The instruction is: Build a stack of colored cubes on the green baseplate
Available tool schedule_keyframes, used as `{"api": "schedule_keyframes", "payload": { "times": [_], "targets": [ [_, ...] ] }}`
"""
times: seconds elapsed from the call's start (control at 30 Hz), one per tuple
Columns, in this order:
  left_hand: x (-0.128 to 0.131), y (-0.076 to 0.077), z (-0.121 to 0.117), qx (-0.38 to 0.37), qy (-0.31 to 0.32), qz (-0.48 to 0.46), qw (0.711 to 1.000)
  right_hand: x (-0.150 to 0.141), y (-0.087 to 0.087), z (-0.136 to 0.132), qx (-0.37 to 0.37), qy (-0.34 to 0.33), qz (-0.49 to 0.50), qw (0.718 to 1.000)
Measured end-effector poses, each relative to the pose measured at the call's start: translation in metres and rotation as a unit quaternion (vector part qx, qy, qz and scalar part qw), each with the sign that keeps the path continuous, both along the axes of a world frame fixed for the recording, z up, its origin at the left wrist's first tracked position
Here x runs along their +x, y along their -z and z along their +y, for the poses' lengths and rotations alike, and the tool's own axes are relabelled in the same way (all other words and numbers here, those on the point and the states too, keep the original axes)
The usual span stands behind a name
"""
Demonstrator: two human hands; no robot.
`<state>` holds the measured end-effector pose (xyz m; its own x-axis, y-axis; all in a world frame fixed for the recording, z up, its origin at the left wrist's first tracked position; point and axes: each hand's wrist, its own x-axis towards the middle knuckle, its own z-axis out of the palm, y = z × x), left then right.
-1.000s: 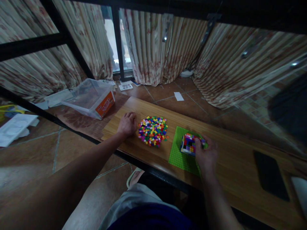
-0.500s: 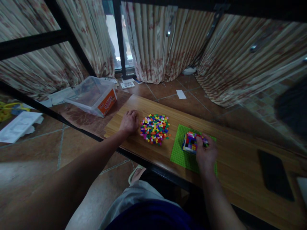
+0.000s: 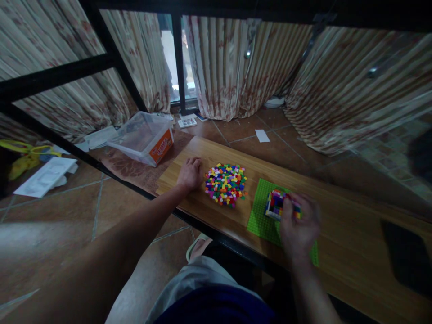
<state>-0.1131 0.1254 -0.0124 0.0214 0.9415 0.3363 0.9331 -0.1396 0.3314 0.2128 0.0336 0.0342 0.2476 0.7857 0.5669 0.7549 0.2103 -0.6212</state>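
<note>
On the wooden bench, my left hand [image 3: 191, 173] rests palm down with loosely bent fingers, just left of a pile of small coloured building bricks [image 3: 226, 183]. It appears to hold nothing. Farther right lies a bright green baseplate [image 3: 258, 216], bearing a small walled block structure [image 3: 275, 204] of mixed-colour bricks with a dark opening in its top. Over the right part of that structure, my right hand [image 3: 302, 225] has thumb and fingers brought together at what looks like a small reddish brick. Motion blur softens its fingers, and it hides the structure's right side.
A clear plastic box [image 3: 135, 139] with an orange label stands beyond the bench's left end. A dark flat object [image 3: 407, 252] lies on the bench at right. Black metal bars [image 3: 124, 85] cross the left side. White paper [image 3: 262, 135] lies on the tiled floor near the curtains [image 3: 219, 67].
The whole view has shifted slightly. My right hand has lifted and drawn back a little to the right from the structure's top, uncovering more of it. My left hand stays beside the pile.
</note>
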Motion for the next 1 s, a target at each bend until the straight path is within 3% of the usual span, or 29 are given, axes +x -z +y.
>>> {"api": "schedule_keyframes", "payload": {
  "times": [0.13, 0.27, 0.4, 0.7, 0.83, 1.0],
  "targets": [
    [0.0, 0.0, 0.0, -0.002, -0.002, -0.005, 1.0, -0.043, 0.005, -0.014, -0.033, -0.148, -0.03, 0.988],
    [0.001, 0.0, -0.001, 0.003, 0.0, -0.009, 1.0, -0.076, 0.026, -0.019, -0.068, -0.21, -0.08, 0.972],
    [0.002, -0.001, -0.001, 0.005, -0.002, -0.013, 1.0, -0.091, 0.035, -0.012, -0.059, -0.218, -0.138, 0.964],
    [-0.001, 0.003, 0.0, 0.008, -0.001, -0.01, 1.0, -0.098, 0.03, 0.0, -0.069, -0.24, -0.21, 0.945],
    [-0.001, 0.002, 0.001, 0.005, -0.001, -0.007, 1.0, -0.095, 0.018, 0.0, -0.06, -0.229, -0.156, 0.959],
    [-0.001, 0.0, 0.001, 0.011, 0.002, 0.001, 1.0, -0.069, 0.0, -0.009, -0.088, -0.205, -0.014, 0.975]
  ]
}}
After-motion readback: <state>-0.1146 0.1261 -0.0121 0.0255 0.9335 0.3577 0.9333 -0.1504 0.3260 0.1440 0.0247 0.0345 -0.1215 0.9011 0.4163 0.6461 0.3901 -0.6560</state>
